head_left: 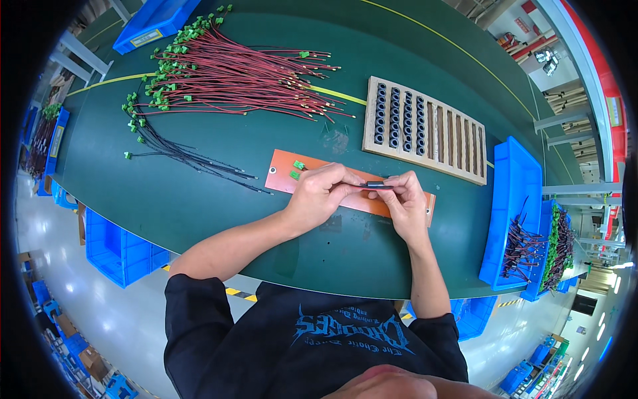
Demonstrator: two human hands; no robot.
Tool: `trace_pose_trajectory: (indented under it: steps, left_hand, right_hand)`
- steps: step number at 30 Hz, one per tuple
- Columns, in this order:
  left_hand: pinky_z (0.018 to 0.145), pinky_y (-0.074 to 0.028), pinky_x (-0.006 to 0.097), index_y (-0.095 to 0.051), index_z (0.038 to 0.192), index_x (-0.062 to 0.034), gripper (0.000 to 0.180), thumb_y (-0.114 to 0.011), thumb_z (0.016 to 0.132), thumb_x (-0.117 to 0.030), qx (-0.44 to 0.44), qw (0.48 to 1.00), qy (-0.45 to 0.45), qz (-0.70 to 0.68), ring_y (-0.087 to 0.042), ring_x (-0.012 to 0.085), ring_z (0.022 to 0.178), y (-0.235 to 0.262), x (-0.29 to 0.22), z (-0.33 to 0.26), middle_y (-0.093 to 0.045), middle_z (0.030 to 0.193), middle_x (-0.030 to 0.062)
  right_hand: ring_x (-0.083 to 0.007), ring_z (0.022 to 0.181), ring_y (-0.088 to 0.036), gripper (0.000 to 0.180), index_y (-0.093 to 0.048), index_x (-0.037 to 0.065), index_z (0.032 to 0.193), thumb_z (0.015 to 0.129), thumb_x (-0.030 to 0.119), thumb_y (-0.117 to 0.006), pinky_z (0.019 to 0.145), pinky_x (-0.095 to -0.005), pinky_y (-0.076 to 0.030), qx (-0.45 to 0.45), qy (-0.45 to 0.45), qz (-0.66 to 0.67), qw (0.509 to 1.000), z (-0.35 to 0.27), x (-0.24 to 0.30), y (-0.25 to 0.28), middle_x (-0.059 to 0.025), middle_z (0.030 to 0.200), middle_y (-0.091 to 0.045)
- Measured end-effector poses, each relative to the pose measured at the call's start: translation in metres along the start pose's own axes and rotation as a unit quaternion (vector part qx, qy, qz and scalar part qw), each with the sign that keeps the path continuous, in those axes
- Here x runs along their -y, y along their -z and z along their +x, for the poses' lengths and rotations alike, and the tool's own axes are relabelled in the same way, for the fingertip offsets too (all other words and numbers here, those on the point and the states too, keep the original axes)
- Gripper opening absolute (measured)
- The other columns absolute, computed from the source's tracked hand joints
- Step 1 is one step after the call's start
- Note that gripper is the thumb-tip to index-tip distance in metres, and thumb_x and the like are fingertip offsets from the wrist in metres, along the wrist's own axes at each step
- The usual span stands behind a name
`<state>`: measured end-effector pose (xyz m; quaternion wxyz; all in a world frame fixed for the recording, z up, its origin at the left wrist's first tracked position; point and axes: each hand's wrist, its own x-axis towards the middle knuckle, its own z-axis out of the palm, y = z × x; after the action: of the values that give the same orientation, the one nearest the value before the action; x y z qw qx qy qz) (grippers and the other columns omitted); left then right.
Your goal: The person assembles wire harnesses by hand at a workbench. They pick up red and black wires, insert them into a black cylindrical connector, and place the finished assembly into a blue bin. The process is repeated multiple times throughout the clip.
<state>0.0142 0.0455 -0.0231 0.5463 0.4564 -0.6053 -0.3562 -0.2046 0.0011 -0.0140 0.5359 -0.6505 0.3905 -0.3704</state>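
I see the green table (199,199) filling most of the view, and I place everything else against the orange board (286,174) that lies flat near its middle.

Behind the board and to its left, a big bundle of red wires (246,83) with green connectors fans across the table. Right of the board, a long blue bin (515,199) sits at the table's edge with dark wires in its near end. Behind the board and a little right lies a wooden rack (458,143); 4 of its slots, on the left side, are packed with dark sleeves, the rest look bare. Left of the board, a thinner bunch of black wires (179,151) runs toward it, its tips ending just short of the board's left end. Another blue bin (149,23) sits far behind, past the red wires.

My 2 hands meet over the board's right half. My left hand (319,198) is curled, thumb and fingers pinching the left end of a small dark sleeve (375,185). My right hand (405,203) is curled too, its fingertips pinching the sleeve's right end. The sleeve lies level between them, just above the board; I cannot tell whether it touches it.

2 small green connectors (296,169) rest on the board's left part, just beside my left hand.
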Motion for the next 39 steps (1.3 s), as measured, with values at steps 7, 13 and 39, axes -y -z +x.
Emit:
trace_pose_trajectory:
  steps: [7,13,39]
  left_hand:
    - [0.086,-0.063,0.034,-0.069,0.092,0.0064,0.015,-0.057,0.088,0.016,-0.006,0.997,0.063,-0.052,-0.075,0.0215,0.097,-0.001,-0.003,-0.001,-0.076,0.102,0.0170]
    - [0.076,-0.061,0.030,-0.070,0.088,0.0036,0.011,-0.069,0.086,0.014,-0.010,1.000,0.026,-0.012,-0.071,0.0177,0.086,-0.001,0.001,0.000,-0.072,0.094,0.0138]
    - [0.081,-0.059,0.028,-0.065,0.089,0.0027,0.013,-0.078,0.087,0.004,0.050,0.986,0.131,-0.088,-0.070,0.0137,0.094,0.004,-0.001,0.005,-0.071,0.099,0.0109]
  right_hand:
    - [-0.0213,0.099,-0.074,0.015,-0.061,-0.001,0.102,0.093,-0.003,-0.073,0.086,-0.0318,-0.060,0.006,0.088,-0.142,0.986,0.003,0.011,0.005,-0.0155,0.105,-0.074]
    - [-0.0210,0.099,-0.073,0.012,-0.063,-0.001,0.101,0.093,-0.004,-0.072,0.091,-0.0350,-0.059,-0.026,0.034,-0.072,0.996,0.002,-0.006,0.007,-0.0140,0.105,-0.075]
    - [-0.0166,0.099,-0.072,0.022,-0.058,0.000,0.110,0.094,-0.002,-0.074,0.089,-0.0311,-0.058,0.041,0.034,0.006,0.999,0.005,0.005,0.015,-0.0114,0.104,-0.073]
